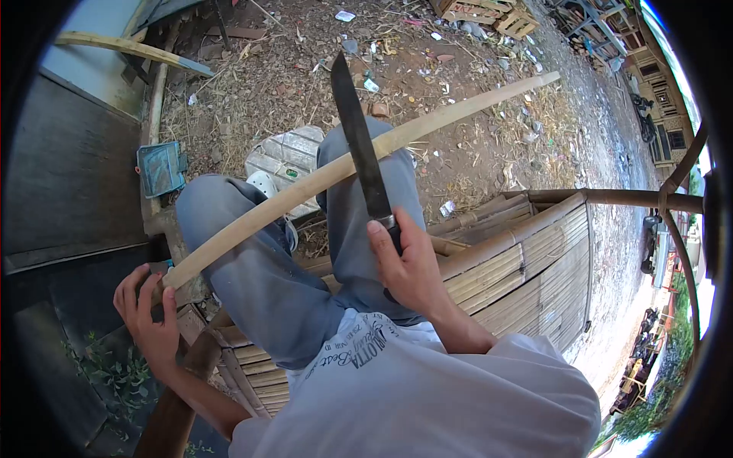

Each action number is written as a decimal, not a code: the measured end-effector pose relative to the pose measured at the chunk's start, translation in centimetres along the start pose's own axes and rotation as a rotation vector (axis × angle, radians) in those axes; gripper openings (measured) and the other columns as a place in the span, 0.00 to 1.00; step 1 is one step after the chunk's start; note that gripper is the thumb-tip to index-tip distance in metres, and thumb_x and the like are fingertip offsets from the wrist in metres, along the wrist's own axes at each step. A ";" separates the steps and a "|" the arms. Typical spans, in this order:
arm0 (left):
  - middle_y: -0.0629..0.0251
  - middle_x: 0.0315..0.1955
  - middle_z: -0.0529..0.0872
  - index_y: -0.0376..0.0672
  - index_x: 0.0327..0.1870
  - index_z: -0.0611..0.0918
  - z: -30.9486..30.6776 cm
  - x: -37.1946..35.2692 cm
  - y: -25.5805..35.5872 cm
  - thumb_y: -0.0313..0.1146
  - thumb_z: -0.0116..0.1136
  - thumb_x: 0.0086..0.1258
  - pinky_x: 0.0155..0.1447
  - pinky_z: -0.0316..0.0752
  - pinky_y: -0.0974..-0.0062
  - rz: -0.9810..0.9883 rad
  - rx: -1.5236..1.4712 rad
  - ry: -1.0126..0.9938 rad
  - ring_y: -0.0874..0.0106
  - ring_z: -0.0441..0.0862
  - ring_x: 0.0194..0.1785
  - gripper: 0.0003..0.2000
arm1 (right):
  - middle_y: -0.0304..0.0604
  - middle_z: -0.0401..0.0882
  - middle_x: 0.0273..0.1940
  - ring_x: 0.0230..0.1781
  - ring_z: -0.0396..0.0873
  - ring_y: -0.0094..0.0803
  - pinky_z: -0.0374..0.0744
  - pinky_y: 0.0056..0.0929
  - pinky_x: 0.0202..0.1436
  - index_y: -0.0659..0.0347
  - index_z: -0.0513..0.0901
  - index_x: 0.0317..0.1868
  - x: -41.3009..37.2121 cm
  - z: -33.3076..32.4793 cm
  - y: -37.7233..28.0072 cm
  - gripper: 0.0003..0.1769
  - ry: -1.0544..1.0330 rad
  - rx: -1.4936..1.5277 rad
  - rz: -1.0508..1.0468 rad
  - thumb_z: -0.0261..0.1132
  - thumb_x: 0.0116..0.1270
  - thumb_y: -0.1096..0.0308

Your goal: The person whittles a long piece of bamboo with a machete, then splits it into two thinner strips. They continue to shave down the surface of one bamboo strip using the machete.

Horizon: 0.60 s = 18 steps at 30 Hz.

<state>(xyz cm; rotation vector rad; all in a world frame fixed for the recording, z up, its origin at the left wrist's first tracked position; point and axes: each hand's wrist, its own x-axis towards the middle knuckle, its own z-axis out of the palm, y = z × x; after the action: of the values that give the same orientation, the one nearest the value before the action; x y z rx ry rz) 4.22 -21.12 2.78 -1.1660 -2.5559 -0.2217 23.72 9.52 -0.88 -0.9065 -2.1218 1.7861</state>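
Observation:
A long, pale bamboo strip (298,192) lies slanting across my knees, its far end reaching out to the upper right. At its near end, my left hand (151,317) has the tip between thumb and fingers, beside my left knee. My right hand (408,263) is wrapped around the black handle of a machete (357,137). The dark blade points away from me and crosses over the strip above my right knee. Part of the handle is hidden inside the fist.
I sit on a bamboo-slat bench (527,278). A weathered wooden stool (286,156) stands on the littered ground before my feet. At the left are a blue plastic container (160,169) and a dark wall panel (72,168). Wooden crates (489,14) sit at the back.

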 end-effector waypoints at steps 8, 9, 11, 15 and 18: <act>0.61 0.54 0.78 0.42 0.55 0.80 3.1 10.3 14.4 0.39 0.62 0.67 0.68 0.61 0.54 0.140 -0.159 0.142 0.62 0.74 0.59 0.18 | 0.54 0.75 0.20 0.19 0.76 0.50 0.68 0.42 0.25 0.67 0.68 0.42 -0.6 0.9 -2.0 0.13 0.037 -0.124 -0.046 0.59 0.73 0.65; 0.63 0.49 0.79 0.43 0.54 0.80 3.3 11.4 14.9 0.42 0.61 0.67 0.66 0.61 0.55 0.127 -0.127 0.086 0.64 0.74 0.55 0.18 | 0.54 0.75 0.19 0.20 0.77 0.51 0.69 0.42 0.25 0.68 0.68 0.43 -0.7 0.9 -1.9 0.13 0.048 -0.137 -0.091 0.59 0.72 0.65; 0.68 0.38 0.80 0.44 0.49 0.82 3.8 12.7 15.0 0.44 0.62 0.66 0.62 0.61 0.58 0.116 -0.136 0.066 0.67 0.75 0.47 0.16 | 0.54 0.75 0.20 0.20 0.77 0.51 0.69 0.42 0.25 0.67 0.69 0.44 -0.7 0.7 -2.1 0.13 0.053 -0.137 -0.086 0.60 0.72 0.65; 0.69 0.33 0.82 0.43 0.39 0.83 2.7 11.5 13.3 0.38 0.67 0.61 0.58 0.63 0.61 0.087 -0.190 0.096 0.67 0.77 0.44 0.11 | 0.54 0.78 0.24 0.24 0.79 0.50 0.72 0.40 0.28 0.66 0.72 0.47 -0.7 -0.6 -3.5 0.14 -0.054 -0.157 0.000 0.62 0.70 0.65; 0.65 0.32 0.83 0.39 0.38 0.82 1.4 9.2 11.4 0.33 0.67 0.62 0.52 0.68 0.65 0.007 -0.177 0.081 0.64 0.79 0.41 0.09 | 0.55 0.78 0.27 0.27 0.79 0.50 0.74 0.39 0.32 0.65 0.77 0.45 -0.8 -0.3 -2.0 0.13 0.058 -0.141 -0.295 0.65 0.67 0.64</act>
<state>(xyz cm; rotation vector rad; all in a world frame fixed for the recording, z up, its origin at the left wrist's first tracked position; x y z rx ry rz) 6.90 -6.74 4.78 -1.2020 -2.5018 -0.4923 23.89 9.20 1.28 -0.6256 -2.2313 1.4653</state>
